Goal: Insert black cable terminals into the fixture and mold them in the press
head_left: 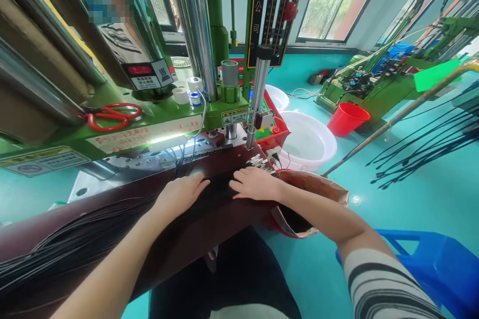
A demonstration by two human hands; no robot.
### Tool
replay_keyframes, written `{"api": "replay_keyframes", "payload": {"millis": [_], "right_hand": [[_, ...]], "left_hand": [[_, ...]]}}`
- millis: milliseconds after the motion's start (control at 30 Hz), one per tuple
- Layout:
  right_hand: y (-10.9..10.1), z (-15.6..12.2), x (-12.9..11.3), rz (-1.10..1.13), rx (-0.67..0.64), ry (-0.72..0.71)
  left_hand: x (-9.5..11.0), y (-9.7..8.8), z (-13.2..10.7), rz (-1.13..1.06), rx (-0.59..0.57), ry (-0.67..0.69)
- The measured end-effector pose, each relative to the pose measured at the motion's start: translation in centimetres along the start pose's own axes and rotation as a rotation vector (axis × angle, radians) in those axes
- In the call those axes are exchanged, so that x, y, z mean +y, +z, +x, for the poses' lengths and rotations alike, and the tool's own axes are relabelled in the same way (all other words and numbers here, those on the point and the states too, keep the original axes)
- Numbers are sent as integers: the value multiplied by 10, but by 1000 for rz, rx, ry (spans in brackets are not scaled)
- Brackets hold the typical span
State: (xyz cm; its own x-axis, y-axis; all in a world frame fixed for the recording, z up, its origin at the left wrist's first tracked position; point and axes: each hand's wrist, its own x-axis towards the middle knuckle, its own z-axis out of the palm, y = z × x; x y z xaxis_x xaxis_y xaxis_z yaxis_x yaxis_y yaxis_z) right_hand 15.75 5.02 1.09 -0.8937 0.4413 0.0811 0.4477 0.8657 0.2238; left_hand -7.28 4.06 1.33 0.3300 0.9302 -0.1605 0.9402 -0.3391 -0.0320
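A long bundle of thin black cables point(97, 224) lies along a dark red bench top point(220, 232) in front of the green press. My left hand point(183, 192) is closed over the middle of the bundle, its thumb and forefinger pointing right. Farther right, my right hand point(256, 183) grips the same bundle near its end, fingers curled down over the cables. Pale metallic cable ends point(260, 162) stick out just beyond those fingers. A few cables point(179, 159) run up into the press mould point(160, 157) behind my left hand. The undersides of both hands are hidden.
Red-handled scissors point(114, 115) and white spools point(194, 90) sit on the press ledge point(164, 127). To the right are a paper-lined bin point(337, 192), a white tub point(309, 134), a red bucket point(348, 118), a blue plastic stool point(430, 259) and hanging black cables point(422, 154).
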Motion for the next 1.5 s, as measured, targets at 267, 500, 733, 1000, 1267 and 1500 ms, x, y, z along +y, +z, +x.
{"api": "replay_keyframes", "payload": {"millis": [267,500,733,1000,1267,1500], "right_hand": [[12,-27,19,-2,67,65],[9,-34,-1,245,228,261],[-5,-24,-53,966,629,491],[-28,25,-46,2248,1086,559],[-26,19,-35,2141,999,635],[-19,11,-35,2108,951,657]], "left_hand": [[24,3,11,-240,147,53],[11,-8,9,-707,312,23],[10,-34,-15,-793,225,35],[20,-17,-34,-422,456,128],[2,19,-11,-208,198,-6],[7,8,-16,-118,328,1]]}}
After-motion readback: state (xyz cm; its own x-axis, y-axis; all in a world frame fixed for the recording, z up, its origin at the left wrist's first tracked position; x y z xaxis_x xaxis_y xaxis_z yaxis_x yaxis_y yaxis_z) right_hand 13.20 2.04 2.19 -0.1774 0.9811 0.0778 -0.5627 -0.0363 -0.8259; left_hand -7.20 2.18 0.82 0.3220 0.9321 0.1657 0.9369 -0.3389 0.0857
